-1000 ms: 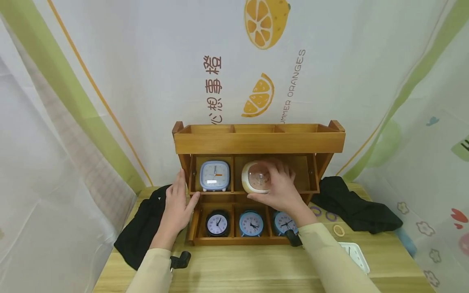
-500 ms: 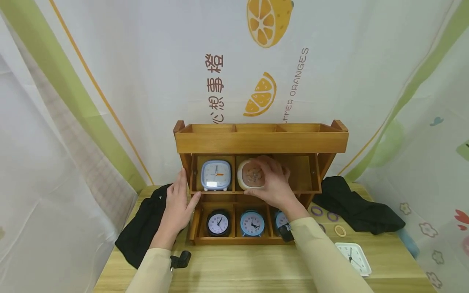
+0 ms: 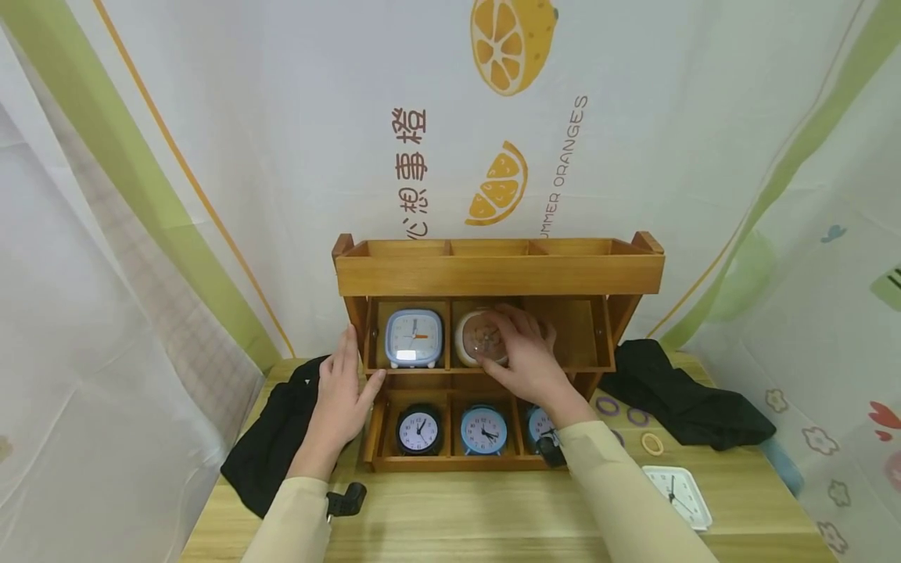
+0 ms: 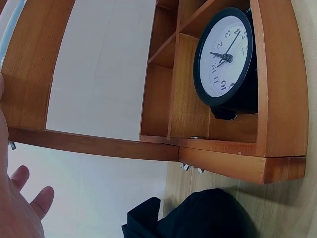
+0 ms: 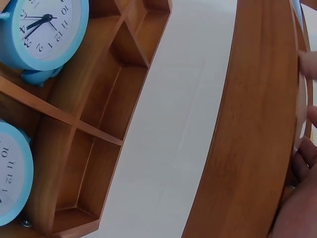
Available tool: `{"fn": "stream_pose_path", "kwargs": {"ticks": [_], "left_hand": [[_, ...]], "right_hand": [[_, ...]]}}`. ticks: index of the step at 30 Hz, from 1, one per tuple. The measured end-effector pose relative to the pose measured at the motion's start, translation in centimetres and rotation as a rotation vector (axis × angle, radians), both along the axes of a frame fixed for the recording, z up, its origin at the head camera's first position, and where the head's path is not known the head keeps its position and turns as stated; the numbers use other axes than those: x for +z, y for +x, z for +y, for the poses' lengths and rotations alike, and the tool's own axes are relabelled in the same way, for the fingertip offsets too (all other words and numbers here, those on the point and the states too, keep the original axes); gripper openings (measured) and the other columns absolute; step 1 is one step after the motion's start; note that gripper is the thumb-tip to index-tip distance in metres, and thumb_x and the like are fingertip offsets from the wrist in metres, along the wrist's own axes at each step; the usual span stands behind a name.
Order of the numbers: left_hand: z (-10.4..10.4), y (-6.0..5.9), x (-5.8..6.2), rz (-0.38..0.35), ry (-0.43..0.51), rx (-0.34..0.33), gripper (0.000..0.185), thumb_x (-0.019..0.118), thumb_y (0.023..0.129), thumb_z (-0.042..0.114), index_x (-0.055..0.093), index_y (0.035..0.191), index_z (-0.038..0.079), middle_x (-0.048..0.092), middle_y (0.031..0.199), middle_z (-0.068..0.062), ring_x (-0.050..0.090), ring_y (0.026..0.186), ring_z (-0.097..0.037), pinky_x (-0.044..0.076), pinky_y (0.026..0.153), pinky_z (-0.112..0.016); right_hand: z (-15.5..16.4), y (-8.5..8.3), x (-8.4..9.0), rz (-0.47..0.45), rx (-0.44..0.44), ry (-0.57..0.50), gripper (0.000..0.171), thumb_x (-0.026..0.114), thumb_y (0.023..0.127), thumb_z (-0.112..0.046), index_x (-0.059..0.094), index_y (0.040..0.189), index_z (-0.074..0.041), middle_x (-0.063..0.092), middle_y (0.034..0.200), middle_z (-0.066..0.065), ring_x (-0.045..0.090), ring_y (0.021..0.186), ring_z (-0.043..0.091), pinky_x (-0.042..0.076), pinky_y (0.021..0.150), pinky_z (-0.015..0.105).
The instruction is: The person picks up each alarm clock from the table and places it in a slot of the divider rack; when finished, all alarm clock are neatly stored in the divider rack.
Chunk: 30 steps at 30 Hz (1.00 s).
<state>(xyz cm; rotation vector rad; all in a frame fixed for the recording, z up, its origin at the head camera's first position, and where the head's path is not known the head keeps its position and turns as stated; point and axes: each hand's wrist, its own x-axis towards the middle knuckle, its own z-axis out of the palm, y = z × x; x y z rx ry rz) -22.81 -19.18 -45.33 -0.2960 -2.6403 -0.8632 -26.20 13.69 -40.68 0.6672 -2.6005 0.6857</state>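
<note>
A cream-rimmed alarm clock with a brownish face (image 3: 474,342) stands in the middle tier of a wooden rack (image 3: 498,275). My right hand (image 3: 524,356) holds it from the right, fingers over its upper side and thumb low on its front; its right part is hidden. My left hand (image 3: 341,395) lies with straight fingers along the rack's left side, thumb spread toward the middle tier's front edge. Left of the cream clock, a light-blue square clock (image 3: 414,338) occupies its own compartment. Below are a black round clock (image 3: 418,430) and two blue round clocks, one (image 3: 483,429) in the centre.
A white square clock (image 3: 679,496) lies face up on the table at right, near purple rings (image 3: 638,417) and a yellow ring (image 3: 652,444). Black cloths (image 3: 281,430) flank the rack. A printed curtain (image 3: 317,156) hangs close behind.
The cream clock has moved slightly left against the divider, and its face has turned more to the front. My right hand moved left with it; my left hand has stayed put.
</note>
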Motion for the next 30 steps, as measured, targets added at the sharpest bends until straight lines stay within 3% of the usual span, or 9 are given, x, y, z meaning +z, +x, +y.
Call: {"fn": "stream_pose_path", "kwargs": {"ticks": [4, 10, 19, 21, 26, 30], "left_hand": [[-0.1, 0.0, -0.3, 0.000, 0.004, -0.003, 0.091, 0.057, 0.108, 0.038, -0.007, 0.169, 0.015, 0.004, 0.174, -0.018, 0.022, 0.144, -0.054, 0.023, 0.114, -0.069], [0.2, 0.0, -0.4, 0.009, -0.005, -0.003, 0.091, 0.056, 0.108, 0.039, -0.007, 0.169, 0.016, 0.006, 0.174, -0.019, 0.023, 0.143, -0.055, 0.026, 0.113, -0.070], [-0.2, 0.0, 0.2, 0.003, 0.000, 0.000, 0.091, 0.056, 0.108, 0.039, -0.007, 0.169, 0.015, 0.003, 0.175, -0.018, 0.024, 0.143, -0.053, 0.029, 0.112, -0.068], [-0.2, 0.0, 0.2, 0.002, 0.011, -0.003, 0.090, 0.056, 0.108, 0.039, -0.008, 0.169, 0.016, 0.003, 0.175, -0.017, 0.024, 0.143, -0.052, 0.030, 0.112, -0.068], [0.0, -0.1, -0.1, 0.013, 0.015, -0.009, 0.090, 0.055, 0.108, 0.039, -0.007, 0.169, 0.016, 0.004, 0.174, -0.019, 0.023, 0.143, -0.052, 0.030, 0.112, -0.069], [0.0, -0.1, -0.3, 0.020, 0.016, -0.012, 0.090, 0.056, 0.108, 0.039, -0.007, 0.169, 0.015, 0.006, 0.174, -0.020, 0.023, 0.144, -0.053, 0.029, 0.113, -0.068]], "right_hand": [[0.7, 1.0, -0.5, 0.040, 0.035, -0.046, 0.071, 0.079, 0.090, -0.038, 0.051, 0.151, -0.016, 0.037, 0.161, 0.011, 0.034, 0.146, 0.036, 0.014, 0.110, 0.075], [3.3, 3.8, -1.7, 0.152, 0.066, -0.087, 0.075, 0.084, 0.084, -0.036, 0.052, 0.147, -0.010, 0.041, 0.157, 0.017, 0.037, 0.139, 0.043, 0.019, 0.102, 0.076], [6.2, 7.9, -3.3, 0.141, 0.088, -0.222, 0.094, 0.081, 0.081, -0.063, 0.051, 0.150, -0.007, 0.041, 0.157, 0.021, 0.032, 0.141, 0.048, 0.017, 0.101, 0.075], [7.4, 8.9, -4.5, 0.131, 0.066, -0.237, 0.093, 0.084, 0.080, -0.060, 0.052, 0.150, -0.007, 0.041, 0.157, 0.023, 0.032, 0.140, 0.050, 0.019, 0.099, 0.075], [11.5, 11.7, -8.2, 0.030, -0.077, -0.261, 0.098, 0.099, 0.068, -0.028, 0.050, 0.152, -0.012, 0.037, 0.158, 0.021, 0.030, 0.138, 0.052, 0.022, 0.097, 0.076], [15.4, 14.0, -11.0, -0.053, -0.203, -0.180, 0.107, 0.100, 0.064, -0.033, 0.047, 0.155, -0.015, 0.035, 0.156, 0.025, 0.032, 0.132, 0.059, 0.018, 0.092, 0.082]]}}
